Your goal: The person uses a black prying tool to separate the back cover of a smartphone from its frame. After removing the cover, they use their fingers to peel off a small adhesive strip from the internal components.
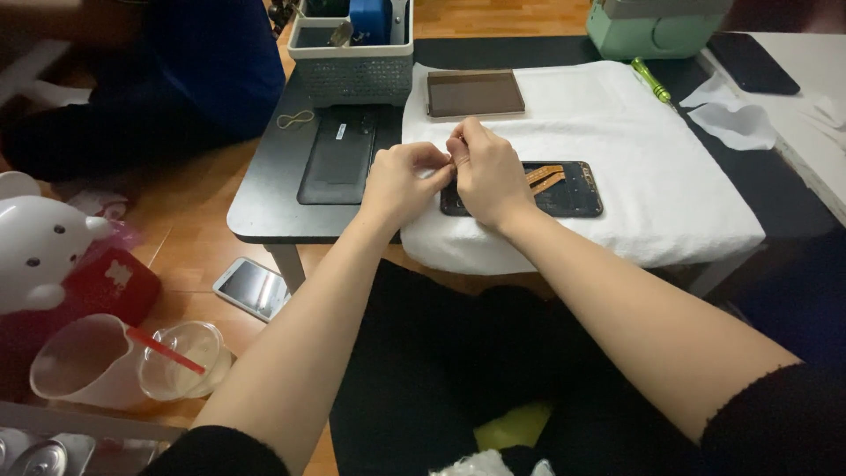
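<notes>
Both of your hands pinch at the near-left corner of an opened phone body lying on a white towel.

Your left hand and right hand meet fingertip to fingertip, closed narrowly on something too small to make out, over the phone body. The white towel cushions it; orange ribbon cables lie exposed right of your hands, and a green screwdriver rests at the towel's far edge.
</notes>
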